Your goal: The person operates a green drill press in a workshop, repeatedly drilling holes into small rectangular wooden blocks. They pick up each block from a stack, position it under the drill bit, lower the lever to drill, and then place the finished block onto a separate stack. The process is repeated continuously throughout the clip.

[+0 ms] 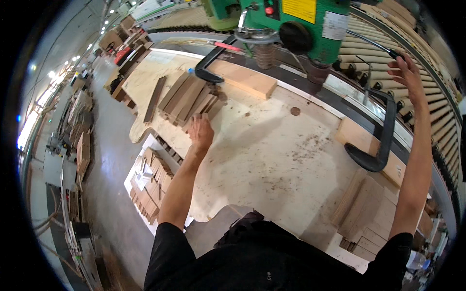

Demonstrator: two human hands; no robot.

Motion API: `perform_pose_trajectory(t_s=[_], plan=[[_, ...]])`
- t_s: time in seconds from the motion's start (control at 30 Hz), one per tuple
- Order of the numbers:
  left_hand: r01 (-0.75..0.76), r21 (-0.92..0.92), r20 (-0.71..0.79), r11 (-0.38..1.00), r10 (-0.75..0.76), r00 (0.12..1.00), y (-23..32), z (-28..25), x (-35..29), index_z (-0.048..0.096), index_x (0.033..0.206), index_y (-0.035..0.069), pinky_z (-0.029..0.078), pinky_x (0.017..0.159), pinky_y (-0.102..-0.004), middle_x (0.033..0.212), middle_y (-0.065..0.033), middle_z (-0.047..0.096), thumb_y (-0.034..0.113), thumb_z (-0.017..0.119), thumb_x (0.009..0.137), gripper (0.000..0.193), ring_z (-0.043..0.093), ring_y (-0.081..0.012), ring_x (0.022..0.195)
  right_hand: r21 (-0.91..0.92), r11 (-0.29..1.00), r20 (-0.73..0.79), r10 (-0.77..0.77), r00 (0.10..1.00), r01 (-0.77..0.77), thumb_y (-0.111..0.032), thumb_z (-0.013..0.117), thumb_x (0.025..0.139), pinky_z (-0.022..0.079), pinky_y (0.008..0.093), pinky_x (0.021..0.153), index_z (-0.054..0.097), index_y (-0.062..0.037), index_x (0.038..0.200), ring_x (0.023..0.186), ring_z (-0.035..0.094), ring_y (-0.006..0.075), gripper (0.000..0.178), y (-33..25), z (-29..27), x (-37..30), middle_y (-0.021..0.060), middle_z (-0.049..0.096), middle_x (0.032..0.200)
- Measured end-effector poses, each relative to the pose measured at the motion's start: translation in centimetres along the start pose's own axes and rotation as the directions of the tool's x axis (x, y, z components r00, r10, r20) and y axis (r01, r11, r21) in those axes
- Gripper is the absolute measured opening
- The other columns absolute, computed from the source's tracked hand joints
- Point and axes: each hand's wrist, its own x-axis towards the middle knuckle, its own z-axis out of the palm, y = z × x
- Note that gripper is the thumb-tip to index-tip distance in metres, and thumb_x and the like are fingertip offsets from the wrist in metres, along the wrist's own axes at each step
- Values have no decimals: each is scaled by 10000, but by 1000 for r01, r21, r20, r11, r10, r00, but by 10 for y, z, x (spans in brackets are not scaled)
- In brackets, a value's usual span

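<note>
Several wood strips [183,98] touch the left hand [201,132], grip unclear; right hand [409,77] splayed, well away.

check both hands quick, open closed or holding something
Left hand: partly curled at the near end of the stacked wood pieces; whether it grips any cannot be told.
Right hand: open, at the black lever handle.

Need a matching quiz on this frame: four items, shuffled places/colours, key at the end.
Column one
1. Left hand
2. Right hand
3. Machine housing
4. Loose wooden strip

Column two
A. Mostly green
B. At the black lever handle
C. Just left of the strip stack
D. At the near end of the strip stack

Pairs: 1-D, 2-B, 3-A, 4-C
</note>
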Motion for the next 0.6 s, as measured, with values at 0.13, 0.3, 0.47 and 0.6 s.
perform_pose_trajectory(t_s=[0.13, 0.3, 0.47, 0.6], plan=[[-101, -410, 89, 906, 150, 985, 31, -18, 4, 648, 987, 37, 479, 824, -477, 1023, -180, 632, 61, 621, 809, 182, 581, -386, 978, 12, 1000, -8, -1, 1000, 1, -518, 571, 927, 531, 332, 827, 488, -137, 1374, 938, 669, 149, 593, -8, -1, -8, 45, 683, 1032], [-556, -524, -160, 645, 566, 808, 137, -29, 27, 670, 1119, 89, 463, 929, -429, 1071, -137, 650, 2, 593, 801, 339, 580, -341, 1040, 14, 999, 20, 36, 999, -37, -441, 522, 981, 555, 339, 808, 492, -172, 1368, 920, 685, 156, 472, -8, -3, -7, 31, 695, 1018], [-680, -472, -181, 562, 693, 698, 209, 13, 56, 664, 1154, 110, 451, 944, -432, 1132, -118, 631, -11, 536, 827, 372, 563, -334, 1076, 20, 998, 21, 62, 998, -63, -433, 562, 964, 540, 319, 767, 489, -155, 1372, 871, 690, 152, 498, -21, -3, -13, 46, 695, 1007], [-718, -461, -352, 522, 635, 688, 217, 39, 84, 709, 1004, 118, 483, 876, -411, 1077, -80, 630, 49, 626, 800, 231, 573, -311, 1033, 11, 996, 27, 90, 996, -91, -427, 577, 957, 540, 314, 759, 494, -141, 1361, 851, 691, 155, 502, -21, -4, -12, 59, 688, 998]])
